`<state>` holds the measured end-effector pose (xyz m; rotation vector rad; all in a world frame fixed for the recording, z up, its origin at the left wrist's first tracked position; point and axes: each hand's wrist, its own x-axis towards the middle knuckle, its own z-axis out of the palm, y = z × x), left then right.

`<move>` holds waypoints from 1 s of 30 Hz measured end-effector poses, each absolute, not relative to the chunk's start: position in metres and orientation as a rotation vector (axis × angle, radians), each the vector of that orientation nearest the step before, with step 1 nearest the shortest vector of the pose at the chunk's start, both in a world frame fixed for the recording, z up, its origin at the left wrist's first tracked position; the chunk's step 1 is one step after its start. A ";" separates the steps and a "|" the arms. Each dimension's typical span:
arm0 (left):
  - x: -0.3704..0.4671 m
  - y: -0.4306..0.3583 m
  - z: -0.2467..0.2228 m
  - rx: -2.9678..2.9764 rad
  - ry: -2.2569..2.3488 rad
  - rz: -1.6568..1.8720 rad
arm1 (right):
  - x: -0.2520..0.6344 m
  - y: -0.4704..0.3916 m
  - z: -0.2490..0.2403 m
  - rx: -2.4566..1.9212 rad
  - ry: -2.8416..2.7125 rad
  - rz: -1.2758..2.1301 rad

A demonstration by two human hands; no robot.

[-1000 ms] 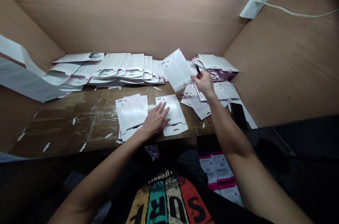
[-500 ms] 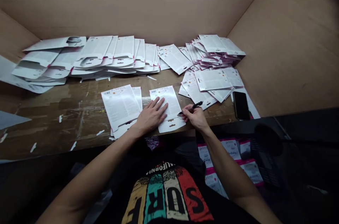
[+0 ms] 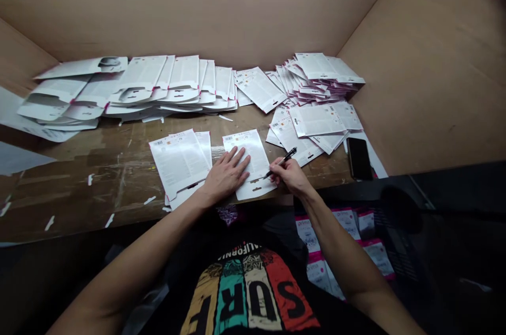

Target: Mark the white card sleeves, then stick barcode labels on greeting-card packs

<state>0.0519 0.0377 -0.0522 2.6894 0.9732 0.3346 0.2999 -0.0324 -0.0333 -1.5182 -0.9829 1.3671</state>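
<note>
A white printed packet [image 3: 259, 158] with a hang-hole flap lies flat near the front edge of the table. Across its left part rests my left hand [image 3: 226, 174], fingers spread and flat. My right hand [image 3: 291, 174] is closed around a black pen [image 3: 285, 160], whose tip points at the packet's lower part by the flap's fold line. Whether the tip touches the surface is too small to tell. Just left of my left hand, another white packet [image 3: 179, 161] overlaps at least one more, its lower right corner partly behind my forearm.
Open-ended packets [image 3: 138, 74] line the back left. Flat packets [image 3: 316, 118] are heaped at the back right, beside a black phone [image 3: 359, 158]. Cardboard walls [image 3: 197, 2] enclose the table [image 3: 130, 166]. Below the right edge sits a crate of pink-and-white packs [image 3: 343, 224].
The pen and my right hand have shifted slightly left, and the pen now stands steeper with its tip lower on the packet. My left hand stays on the packet.
</note>
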 end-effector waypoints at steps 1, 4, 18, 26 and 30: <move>0.052 0.037 -0.051 2.698 0.974 0.327 | 0.302 -0.032 -0.032 -1.507 -1.050 1.331; 0.054 0.036 -0.049 2.735 0.976 0.299 | 0.298 -0.034 -0.028 -1.575 -1.504 1.089; 0.030 0.008 -0.039 2.754 0.702 0.205 | 0.292 -0.088 0.016 -1.611 -2.233 1.068; 0.030 0.008 -0.041 2.700 0.712 0.262 | 0.273 -0.092 -0.024 -1.858 -2.155 0.596; 0.036 0.014 -0.047 2.652 0.812 0.387 | 0.256 -0.087 -0.017 -2.258 -1.902 0.421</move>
